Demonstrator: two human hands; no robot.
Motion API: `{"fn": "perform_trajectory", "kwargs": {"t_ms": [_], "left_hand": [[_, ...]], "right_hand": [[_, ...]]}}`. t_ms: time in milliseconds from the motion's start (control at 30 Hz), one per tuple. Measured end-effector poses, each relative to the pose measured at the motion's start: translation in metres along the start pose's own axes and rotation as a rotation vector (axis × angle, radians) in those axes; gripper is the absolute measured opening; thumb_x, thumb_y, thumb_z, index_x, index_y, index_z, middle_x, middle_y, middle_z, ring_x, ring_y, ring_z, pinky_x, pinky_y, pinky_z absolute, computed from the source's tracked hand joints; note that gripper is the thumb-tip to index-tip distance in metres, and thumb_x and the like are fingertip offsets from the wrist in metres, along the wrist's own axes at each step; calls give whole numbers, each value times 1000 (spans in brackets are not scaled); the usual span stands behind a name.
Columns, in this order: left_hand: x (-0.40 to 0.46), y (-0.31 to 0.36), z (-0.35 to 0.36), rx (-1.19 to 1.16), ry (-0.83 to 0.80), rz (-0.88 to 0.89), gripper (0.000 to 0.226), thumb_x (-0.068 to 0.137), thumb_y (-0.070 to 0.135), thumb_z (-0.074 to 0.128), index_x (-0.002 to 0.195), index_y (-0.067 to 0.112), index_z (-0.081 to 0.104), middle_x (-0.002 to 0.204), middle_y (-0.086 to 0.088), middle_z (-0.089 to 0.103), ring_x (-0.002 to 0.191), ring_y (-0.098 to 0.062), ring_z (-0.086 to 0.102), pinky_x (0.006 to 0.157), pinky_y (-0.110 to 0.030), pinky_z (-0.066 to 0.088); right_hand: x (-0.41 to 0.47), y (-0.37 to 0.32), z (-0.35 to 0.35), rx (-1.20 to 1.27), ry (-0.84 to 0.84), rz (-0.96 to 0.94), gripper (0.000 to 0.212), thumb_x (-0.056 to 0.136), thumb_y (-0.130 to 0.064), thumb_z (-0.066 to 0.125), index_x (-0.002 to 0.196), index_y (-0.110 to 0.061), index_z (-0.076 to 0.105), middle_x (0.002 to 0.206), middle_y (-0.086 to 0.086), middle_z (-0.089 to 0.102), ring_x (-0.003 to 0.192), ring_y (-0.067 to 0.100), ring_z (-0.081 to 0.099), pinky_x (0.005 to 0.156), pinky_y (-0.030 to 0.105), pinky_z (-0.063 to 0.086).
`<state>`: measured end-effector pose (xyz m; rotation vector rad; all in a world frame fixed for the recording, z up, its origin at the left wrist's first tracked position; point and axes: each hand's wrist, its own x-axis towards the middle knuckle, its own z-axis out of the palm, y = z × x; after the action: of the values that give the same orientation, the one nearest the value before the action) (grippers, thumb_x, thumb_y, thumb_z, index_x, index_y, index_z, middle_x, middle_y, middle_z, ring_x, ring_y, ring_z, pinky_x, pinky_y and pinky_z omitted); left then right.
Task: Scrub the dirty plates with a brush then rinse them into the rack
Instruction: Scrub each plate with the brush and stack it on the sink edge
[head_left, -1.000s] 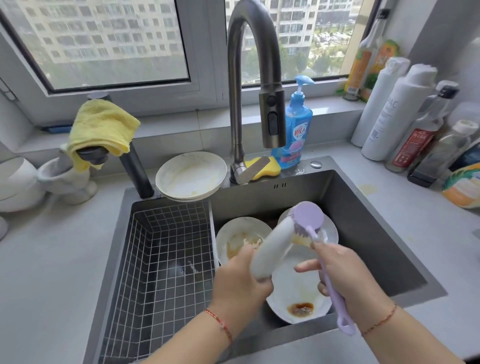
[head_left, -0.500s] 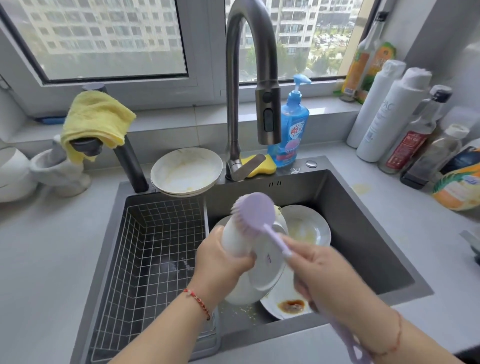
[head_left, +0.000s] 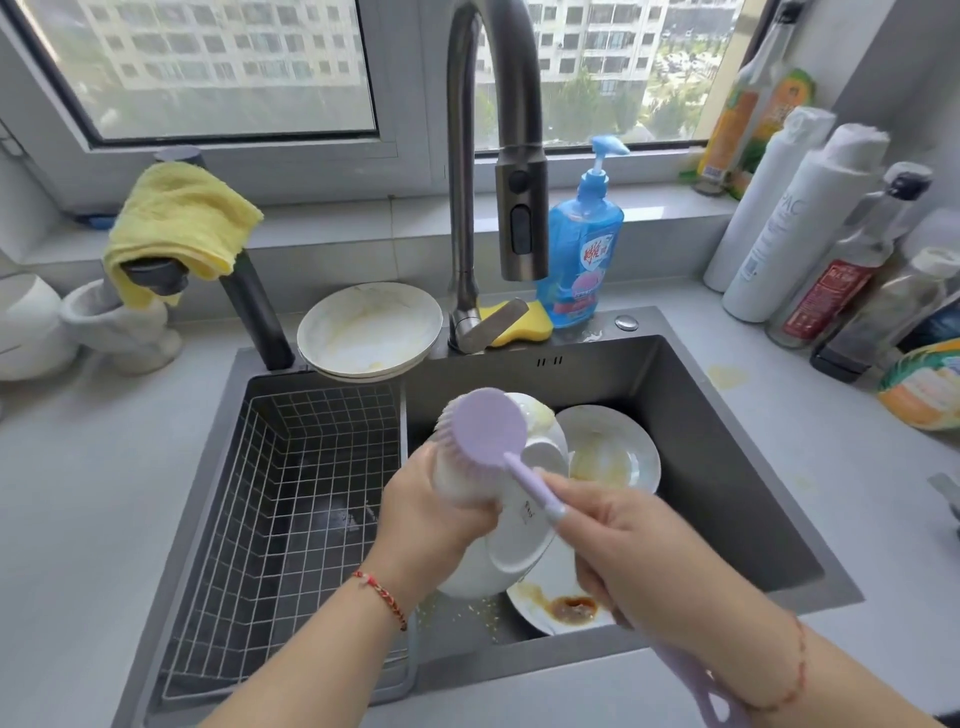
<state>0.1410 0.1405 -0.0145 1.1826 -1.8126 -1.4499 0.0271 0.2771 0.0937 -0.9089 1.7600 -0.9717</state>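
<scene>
My left hand (head_left: 439, 514) grips a white plate (head_left: 514, 545) by its rim and tilts it on edge above the sink, underside toward me. My right hand (head_left: 623, 551) grips the handle of a purple brush (head_left: 488, 431), whose round head lies against the plate's upper edge. Below them in the sink (head_left: 727, 467) lie a plate with brown sauce (head_left: 561, 605) and another stained plate (head_left: 613, 457). A wire rack (head_left: 291, 509) fills the sink's left side and holds nothing.
Stacked dirty plates (head_left: 369, 330) sit on the sink's back rim beside the tall faucet (head_left: 498, 130). Behind it are a blue soap bottle (head_left: 584, 249) and a yellow sponge (head_left: 519, 325). Bottles (head_left: 810, 228) crowd the right counter. A yellow cloth (head_left: 182, 218) hangs at the left.
My left hand has turned the plate from edge-on to underside facing me and shifted it left. The brush head has moved left and down onto the plate's upper edge.
</scene>
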Motion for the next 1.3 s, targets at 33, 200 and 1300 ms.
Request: {"fn": "perform_trajectory", "kwargs": {"t_ms": [33, 200, 1300], "left_hand": [[-2, 2, -2, 34, -6, 11, 45, 62, 8, 89, 91, 28, 61, 86, 9, 69, 79, -9, 67, 64, -21, 52], [-3, 4, 1, 89, -13, 65, 43, 64, 11, 89, 89, 30, 59, 85, 12, 66, 74, 8, 62, 57, -9, 48], [10, 33, 6, -222, -26, -97, 74, 38, 38, 92, 102, 13, 64, 93, -4, 75, 85, -22, 74, 70, -40, 62]], "right_hand": [[5, 1, -8, -3, 56, 13, 31, 99, -35, 45, 112, -59, 59, 44, -8, 30, 39, 8, 25, 43, 21, 26], [17, 12, -42, 39, 214, 114, 28, 94, -50, 48, 116, -45, 65, 52, 2, 31, 51, 16, 26, 45, 24, 29], [85, 83, -81, -78, 209, 42, 71, 57, -36, 90, 111, -24, 46, 100, -3, 61, 88, 14, 63, 77, 34, 55]]}}
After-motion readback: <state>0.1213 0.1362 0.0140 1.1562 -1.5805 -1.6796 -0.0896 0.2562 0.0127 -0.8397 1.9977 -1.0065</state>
